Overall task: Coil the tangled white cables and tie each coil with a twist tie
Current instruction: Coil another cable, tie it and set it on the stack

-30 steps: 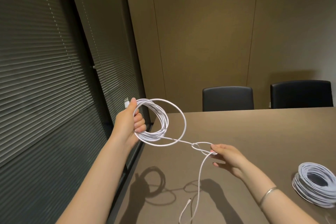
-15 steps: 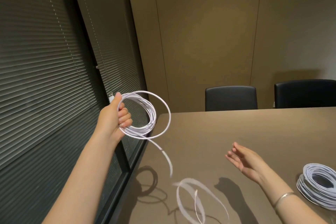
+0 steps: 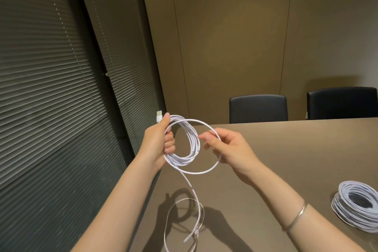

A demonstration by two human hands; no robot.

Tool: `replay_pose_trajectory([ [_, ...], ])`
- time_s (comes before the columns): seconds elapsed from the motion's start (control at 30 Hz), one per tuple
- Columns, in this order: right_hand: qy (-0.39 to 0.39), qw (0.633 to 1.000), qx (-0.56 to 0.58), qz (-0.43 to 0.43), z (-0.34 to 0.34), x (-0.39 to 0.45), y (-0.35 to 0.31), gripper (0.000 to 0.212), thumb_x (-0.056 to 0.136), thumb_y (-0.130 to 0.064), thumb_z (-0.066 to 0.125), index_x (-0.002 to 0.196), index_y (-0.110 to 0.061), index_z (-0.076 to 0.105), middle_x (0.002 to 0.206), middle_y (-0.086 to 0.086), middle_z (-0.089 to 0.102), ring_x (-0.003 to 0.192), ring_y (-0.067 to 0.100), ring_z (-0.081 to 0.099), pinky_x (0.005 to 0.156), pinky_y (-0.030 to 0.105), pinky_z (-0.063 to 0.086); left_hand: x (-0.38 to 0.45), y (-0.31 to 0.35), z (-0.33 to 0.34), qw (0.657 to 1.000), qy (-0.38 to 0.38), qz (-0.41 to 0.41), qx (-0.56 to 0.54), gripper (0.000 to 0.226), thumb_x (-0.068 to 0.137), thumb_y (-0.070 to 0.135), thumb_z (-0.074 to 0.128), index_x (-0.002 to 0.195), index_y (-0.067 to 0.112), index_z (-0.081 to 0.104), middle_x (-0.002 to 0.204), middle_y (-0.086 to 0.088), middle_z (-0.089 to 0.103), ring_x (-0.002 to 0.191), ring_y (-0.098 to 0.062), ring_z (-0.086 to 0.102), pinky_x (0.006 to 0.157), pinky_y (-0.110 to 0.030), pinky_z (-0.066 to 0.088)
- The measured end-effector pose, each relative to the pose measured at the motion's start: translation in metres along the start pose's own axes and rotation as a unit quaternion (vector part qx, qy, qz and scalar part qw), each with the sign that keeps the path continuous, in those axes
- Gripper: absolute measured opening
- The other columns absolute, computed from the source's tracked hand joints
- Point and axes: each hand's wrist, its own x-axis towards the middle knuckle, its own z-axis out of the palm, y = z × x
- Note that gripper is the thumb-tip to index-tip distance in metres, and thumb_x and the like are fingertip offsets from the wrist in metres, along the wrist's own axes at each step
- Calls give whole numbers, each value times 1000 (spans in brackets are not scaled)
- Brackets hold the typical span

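The table (image 3: pixel 286 149) fills the lower right, with two dark chairs (image 3: pixel 258 108) behind its far edge at about one o'clock. At four o'clock on the table lies a finished coil (image 3: pixel 356 206) of white cable, well apart from the hands; no twist tie shows on it or anywhere else in view.

The cable being worked (image 3: pixel 192 143) is held up in the middle of the view. The left hand (image 3: pixel 157 145), at nine o'clock of the coil, has its fingers closed tight around the gathered loops, with the plug (image 3: pixel 159 117) sticking up above the thumb. The right hand (image 3: pixel 227 149), at three o'clock, pinches the newest, widest loop between thumb and fingertips, the other fingers loosely curled. From the coil's six o'clock the loose tail (image 3: pixel 190 208) hangs down and curls over the table edge, its end blurred.

To do this step well, I'd judge the right hand should carry its loop over to the left hand's grip, matching the size of the earlier loops, and let the cable roll slightly between the fingers so it lies flat without kinking. The left hand should open only enough to take it in.
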Motion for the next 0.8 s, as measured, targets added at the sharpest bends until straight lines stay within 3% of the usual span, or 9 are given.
replay_pose_trajectory([
  [0.1,59,996,-37,-54,3,8,0,15,90,-20,62,86,-9,72,63,-5,58,50,3,43,51,14,34,-6,1,1,990,-96,-82,-71,48,97,48,51,62,16,41,41,7,18,30,-5,16,31,-17,13],
  [0.17,106,991,-65,-47,-1,15,2,15,85,-26,69,95,-15,69,82,-5,67,71,4,59,67,18,45,-11,2,0,973,-161,-131,-99,51,92,54,52,62,14,46,39,7,19,28,-5,19,31,-16,13],
  [0.23,100,993,-58,13,-6,18,5,42,75,-41,72,111,-22,62,110,-2,67,100,9,63,86,25,49,-15,2,-1,963,-201,-147,-103,47,87,54,56,64,13,49,38,8,20,28,-4,20,32,-17,12],
  [0.3,23,992,40,116,-7,18,2,51,77,-45,67,122,-20,59,117,4,67,104,19,67,92,36,52,-19,2,1,961,-216,-140,-100,42,85,50,58,64,15,50,39,9,19,28,-3,19,32,-16,12],
  [0.4,-43,954,239,178,-8,12,-3,36,86,-32,59,112,-8,61,73,6,64,63,19,67,64,34,58,-20,1,5,974,-202,-96,-46,39,87,49,56,67,16,47,44,8,17,32,-4,17,33,-16,17],
  [0.47,-32,936,304,175,-10,13,-1,25,83,-29,59,99,-10,60,58,-1,46,40,7,43,44,22,47,-21,0,8,979,-191,-63,21,39,88,48,55,68,18,41,48,7,18,37,-6,18,38,-18,31],
  [0.53,-30,927,329,179,-8,16,0,28,87,-38,57,94,-11,58,58,-3,37,36,3,28,35,17,34,-21,-2,10,982,-175,-51,54,40,90,48,54,67,20,39,50,6,19,38,-7,19,44,-21,40],
  [0.63,4,931,313,186,-6,20,2,47,93,-53,46,110,-12,62,59,-1,33,37,5,22,32,17,24,-20,-6,13,985,-157,-73,15,40,89,47,58,66,18,41,53,5,18,39,-7,17,35,-18,30],
  [0.8,66,971,166,160,-4,19,4,24,96,-37,55,84,-15,57,60,-1,40,45,9,24,35,17,24,-19,-7,10,974,-190,-122,0,44,90,52,55,65,18,45,48,6,22,37,-7,21,43,-21,33],
])
